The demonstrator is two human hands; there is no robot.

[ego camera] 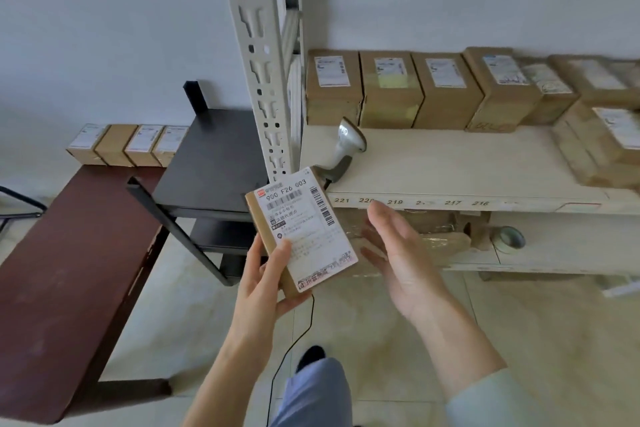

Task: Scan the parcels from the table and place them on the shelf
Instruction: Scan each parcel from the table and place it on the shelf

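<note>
Left hand [265, 274] gripping labelled parcel [301, 232], boxes [415, 90] along shelf [467, 166].

A small flat brown cardboard parcel [301, 236] with a white printed shipping label is facing up, tilting, just in front of the cream metal shelf [467, 166]. More brown cardboard boxes [391, 90] are standing in a row along the shelf's back; a grey handheld scanner [344, 149] is lying near its front edge.
</note>
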